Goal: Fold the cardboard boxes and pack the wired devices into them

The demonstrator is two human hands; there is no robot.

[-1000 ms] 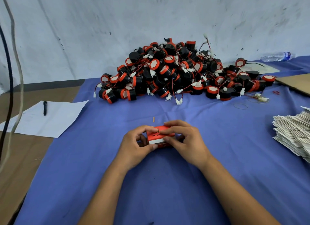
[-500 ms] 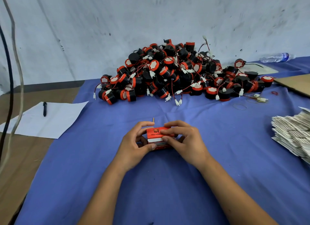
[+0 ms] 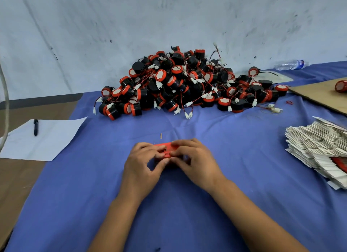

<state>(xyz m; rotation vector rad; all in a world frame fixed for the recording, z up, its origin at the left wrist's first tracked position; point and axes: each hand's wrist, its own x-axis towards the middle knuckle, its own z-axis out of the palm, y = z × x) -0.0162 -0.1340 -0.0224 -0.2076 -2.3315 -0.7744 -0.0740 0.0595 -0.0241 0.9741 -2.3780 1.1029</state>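
Observation:
A small red cardboard box (image 3: 167,150) sits on the blue cloth (image 3: 187,204) at the middle, mostly hidden by my fingers. My left hand (image 3: 143,164) grips its left end, thumb underneath near the front. My right hand (image 3: 193,160) holds its right end, fingers curled over the top. A big heap of black-and-red wired devices (image 3: 184,82) with white plugs lies behind, against the wall. A stack of flat unfolded boxes (image 3: 319,148) lies at the right edge.
White paper (image 3: 47,139) with a black pen (image 3: 35,127) lies at the left. A brown cardboard sheet (image 3: 319,95) with one device (image 3: 340,86) is at the far right. A plastic bottle (image 3: 290,64) lies by the wall. A small stick (image 3: 161,135) lies near the box.
My fingers have closed further over the box, so its white panel no longer shows. The left thumb has shifted under the front edge. The view has tilted slightly.

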